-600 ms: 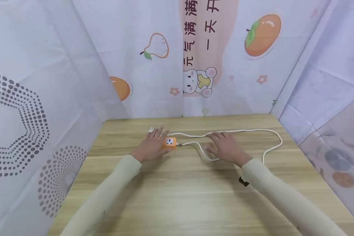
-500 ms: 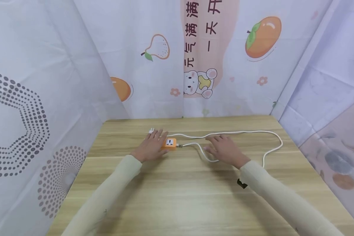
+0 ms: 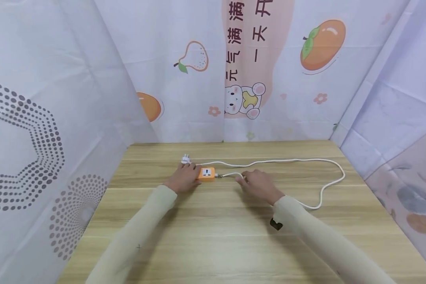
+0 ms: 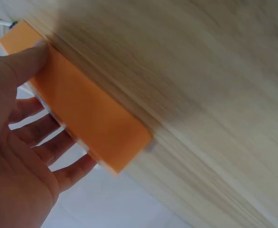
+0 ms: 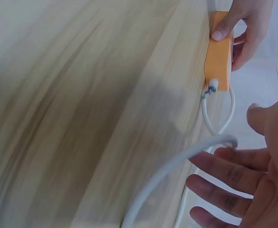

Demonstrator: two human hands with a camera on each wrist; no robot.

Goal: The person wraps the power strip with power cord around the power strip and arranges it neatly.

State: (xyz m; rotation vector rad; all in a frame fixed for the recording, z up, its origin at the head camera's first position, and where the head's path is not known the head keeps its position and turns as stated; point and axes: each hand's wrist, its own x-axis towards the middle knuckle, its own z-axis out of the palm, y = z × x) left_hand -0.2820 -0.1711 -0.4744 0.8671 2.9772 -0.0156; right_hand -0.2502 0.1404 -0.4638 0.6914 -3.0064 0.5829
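Note:
An orange power strip with a white socket face lies toward the back of the table. My left hand grips its left part. In the left wrist view, the thumb presses the orange side while the fingers reach round the other side. From the strip's right end runs a white cord. My right hand is at this cord. Seen from the right wrist, the cord passes right by the extended fingers, with the thumb held apart from it.
A white plug lies behind the left hand. The rest of the cord runs along the back and loops round on the right. A wooden table has printed curtains at its back and sides.
My left hand has lowered and its fingers have curled onto the power strip's left part. My right hand has moved left and down to the cord near the strip. The view has shifted slightly.

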